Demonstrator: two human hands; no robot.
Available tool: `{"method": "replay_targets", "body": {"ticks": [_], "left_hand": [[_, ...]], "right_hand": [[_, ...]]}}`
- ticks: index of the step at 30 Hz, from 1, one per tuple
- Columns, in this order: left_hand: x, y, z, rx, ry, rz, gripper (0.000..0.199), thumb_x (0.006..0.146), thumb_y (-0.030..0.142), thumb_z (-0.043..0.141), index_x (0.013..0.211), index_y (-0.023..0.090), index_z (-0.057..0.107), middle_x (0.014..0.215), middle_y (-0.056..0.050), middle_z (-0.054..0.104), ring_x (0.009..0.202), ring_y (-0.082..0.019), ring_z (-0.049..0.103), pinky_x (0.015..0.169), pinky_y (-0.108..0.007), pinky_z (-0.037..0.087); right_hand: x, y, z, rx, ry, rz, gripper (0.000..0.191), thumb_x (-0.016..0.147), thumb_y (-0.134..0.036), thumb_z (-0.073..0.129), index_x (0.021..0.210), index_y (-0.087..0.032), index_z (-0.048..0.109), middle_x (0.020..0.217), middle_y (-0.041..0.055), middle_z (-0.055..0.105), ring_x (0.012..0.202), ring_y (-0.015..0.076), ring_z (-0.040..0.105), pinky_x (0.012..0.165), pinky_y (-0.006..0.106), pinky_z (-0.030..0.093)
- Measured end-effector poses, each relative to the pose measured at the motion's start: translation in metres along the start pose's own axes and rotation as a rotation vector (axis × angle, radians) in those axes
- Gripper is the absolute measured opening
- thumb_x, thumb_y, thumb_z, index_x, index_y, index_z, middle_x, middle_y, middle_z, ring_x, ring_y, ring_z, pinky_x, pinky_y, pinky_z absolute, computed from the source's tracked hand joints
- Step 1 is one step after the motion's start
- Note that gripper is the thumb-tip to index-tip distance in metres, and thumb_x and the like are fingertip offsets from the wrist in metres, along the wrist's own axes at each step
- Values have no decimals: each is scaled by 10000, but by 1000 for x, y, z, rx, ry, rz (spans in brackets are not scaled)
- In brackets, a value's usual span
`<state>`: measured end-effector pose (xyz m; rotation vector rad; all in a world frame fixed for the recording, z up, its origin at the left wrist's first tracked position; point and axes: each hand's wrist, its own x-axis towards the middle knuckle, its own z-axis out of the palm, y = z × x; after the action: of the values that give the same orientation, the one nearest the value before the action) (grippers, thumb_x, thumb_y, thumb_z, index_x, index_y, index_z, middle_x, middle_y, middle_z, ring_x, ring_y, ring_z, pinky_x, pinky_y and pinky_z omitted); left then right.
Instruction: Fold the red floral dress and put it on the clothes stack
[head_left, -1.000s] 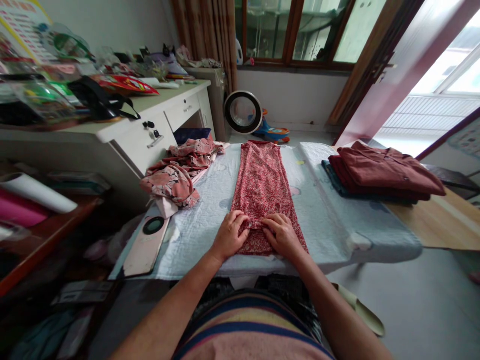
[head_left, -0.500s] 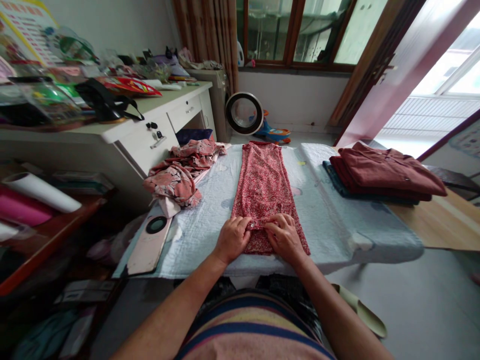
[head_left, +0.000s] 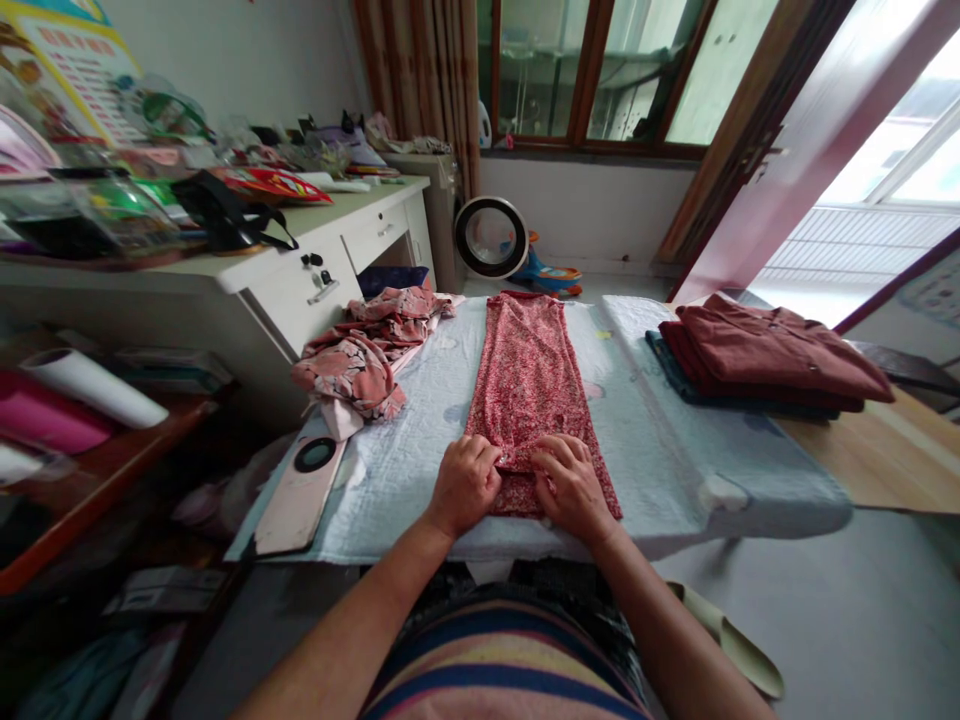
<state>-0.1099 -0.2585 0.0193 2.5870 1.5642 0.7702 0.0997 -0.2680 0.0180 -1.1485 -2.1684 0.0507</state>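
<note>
A red patterned garment (head_left: 529, 375) lies in a long folded strip on the light blue cloth (head_left: 645, 450) that covers the table. Near its close end, my left hand (head_left: 466, 484) grips the garment's left side, fingers curled in. My right hand (head_left: 574, 487) pinches the fabric on the right side, a short way from the left hand. Between the two hands runs a folded edge, with a flap of the same fabric nearer to me. What lies under the fingertips is hidden.
Crumpled pink patterned cloth (head_left: 356, 360) and a pale flat object with a dark ring (head_left: 300, 495) lie on the left. Folded dark red and teal clothes (head_left: 772, 360) are stacked at the right. A cluttered white desk (head_left: 300, 290) stands at the left.
The view has tilted slightly, so the scene sits a little lower. Both hands remain on the folded edge, with the right hand's fingers slightly shifted.
</note>
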Motion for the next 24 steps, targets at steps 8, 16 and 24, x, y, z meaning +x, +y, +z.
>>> {"method": "replay_targets", "body": {"ticks": [8, 16, 24], "left_hand": [[1, 4, 0, -71, -9, 5, 118, 921, 300, 532, 946, 206, 598, 1002, -68, 635, 1006, -245, 567, 946, -427, 433], [0, -1, 6, -38, 46, 40, 429, 909, 384, 589, 1289, 191, 539, 1433, -133, 516, 1363, -310, 407, 1130, -524, 308], [0, -3, 13, -43, -24, -7, 353, 955, 421, 523, 1232, 213, 590, 1337, -111, 611, 1285, -292, 510, 1108, -556, 336]], "right_hand": [[4, -2, 0, 17, -106, -5, 149, 875, -164, 570, 925, -244, 685, 1056, 57, 660, 1045, 257, 521, 975, 466, 406], [3, 1, 1, 16, -53, -7, 329, 875, -159, 549, 1177, -251, 640, 1230, 67, 634, 1170, 272, 495, 1017, 477, 395], [5, 2, 3, 38, -83, 20, 217, 903, -185, 548, 1049, -253, 693, 1114, 64, 678, 1047, 246, 553, 965, 460, 425]]}}
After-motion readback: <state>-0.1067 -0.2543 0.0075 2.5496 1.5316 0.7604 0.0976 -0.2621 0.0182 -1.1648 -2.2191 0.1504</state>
